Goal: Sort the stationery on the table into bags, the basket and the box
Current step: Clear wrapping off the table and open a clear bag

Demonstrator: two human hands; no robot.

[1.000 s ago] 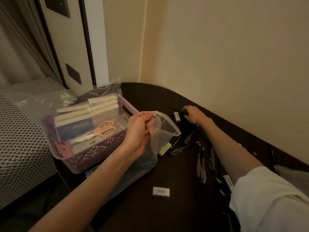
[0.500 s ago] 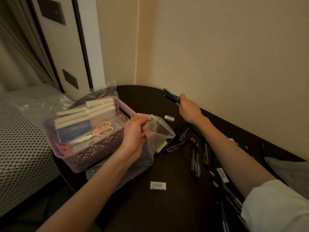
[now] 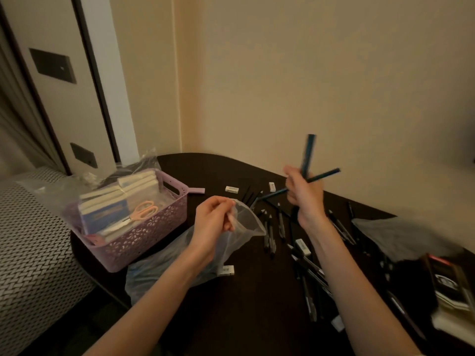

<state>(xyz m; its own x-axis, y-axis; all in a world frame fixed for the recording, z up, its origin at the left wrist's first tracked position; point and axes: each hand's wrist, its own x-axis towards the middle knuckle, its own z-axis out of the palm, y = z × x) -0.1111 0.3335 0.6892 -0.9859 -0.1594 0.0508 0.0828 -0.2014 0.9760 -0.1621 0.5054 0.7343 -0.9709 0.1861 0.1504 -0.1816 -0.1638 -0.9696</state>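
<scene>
Right hand (image 3: 304, 195): raised above the table (image 3: 231, 317), forearm rising from the lower right edge, wrist bent back. Fingers curled round a small bundle of dark pencils (image 3: 308, 156); shafts fanned out, one pointing nearly straight up, another angled to the right, a third running left and down below the fist. Exact count not readable through motion blur.

Left hand (image 3: 214, 218): held lower, over the middle of the table, forearm entering from the bottom left. Thumb and fingertips pinched on the rim of a clear plastic bag (image 3: 241, 224); mouth pulled open toward the right. Bag body draped down onto the table beneath the wrist.

Pencils held above and to the right of the bag mouth, apart from it.

On the table below and right of the right hand: loose dark pens (image 3: 308, 265) scattered. White erasers: one (image 3: 231, 189) near the far edge, one (image 3: 272, 186) just beside it, one (image 3: 226, 270) touching the bag, one (image 3: 302, 246) among the pens.

Left of the bag: purple basket (image 3: 144, 242) at the table edge, holding notebooks (image 3: 113, 199) and orange-handled scissors (image 3: 140, 213).

Far right: second clear bag (image 3: 401, 237), blurred.
</scene>
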